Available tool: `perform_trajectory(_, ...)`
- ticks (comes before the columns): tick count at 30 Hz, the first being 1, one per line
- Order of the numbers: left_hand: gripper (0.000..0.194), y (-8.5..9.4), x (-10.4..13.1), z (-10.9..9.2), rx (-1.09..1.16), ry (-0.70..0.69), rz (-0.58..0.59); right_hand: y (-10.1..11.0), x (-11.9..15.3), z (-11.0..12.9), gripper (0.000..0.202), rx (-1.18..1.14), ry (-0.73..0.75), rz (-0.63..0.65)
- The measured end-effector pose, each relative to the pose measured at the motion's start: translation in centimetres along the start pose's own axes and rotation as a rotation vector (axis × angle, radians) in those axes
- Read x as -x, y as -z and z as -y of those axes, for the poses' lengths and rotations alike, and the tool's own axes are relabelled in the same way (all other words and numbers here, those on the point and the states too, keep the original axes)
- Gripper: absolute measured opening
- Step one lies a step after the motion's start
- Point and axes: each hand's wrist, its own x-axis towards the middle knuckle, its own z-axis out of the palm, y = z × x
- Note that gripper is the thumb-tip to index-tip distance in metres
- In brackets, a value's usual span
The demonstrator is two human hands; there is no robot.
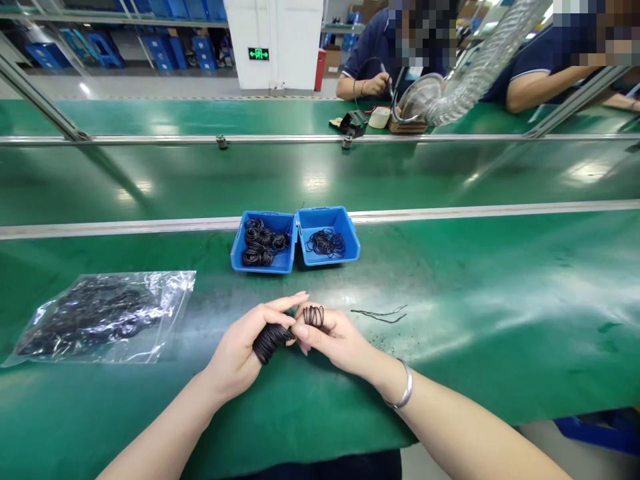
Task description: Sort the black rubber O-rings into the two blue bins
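Observation:
A thick stack of black rings (271,343), perhaps rubber O-rings, is wrapped in the fingers of my left hand (246,343). My right hand (336,341) meets it at the fingertips, thumb and finger pinched together close to the stack. Several thin black rings (313,316) sit around a finger of that right hand. Whether the pinch holds a single ring is too small to see. Beyond my hands are two blue bins: the left bin (263,270) contains bundled black rings (260,241), the right bin (330,261) a smaller loose heap (326,243).
On the left lies a clear plastic bag (100,317) full of black pieces. Thin black strands (380,315) rest on the green table (475,360) to the right. A metal rail (280,140) crosses behind. Opposite, a co-worker (373,50) handles a tool beside a ventilation hose (485,63).

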Motion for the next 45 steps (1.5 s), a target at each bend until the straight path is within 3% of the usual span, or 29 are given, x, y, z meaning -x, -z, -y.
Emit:
perform_trajectory(13,0.030,-0.2,0.3,0.4,0.004,-0.062,0.074,0.3,0.1,-0.6,0.029,-0.110,-0.019,0.055)
perform_trajectory(26,0.028,-0.3,-0.1,0.1,-0.081,-0.155,0.036,0.0,0.3,-0.9,0.031,-0.152,-0.050,0.050)
perform_trajectory(38,0.033,-0.2,0.2,0.5,-0.130,-0.151,0.044,0.0,0.2,-1.0,0.033,-0.166,-0.043,-0.003)
perform_trajectory(45,0.034,-0.2,0.1,0.6,-0.197,-0.193,0.051,0.0,0.3,-1.0,0.035,-0.166,-0.069,0.060)
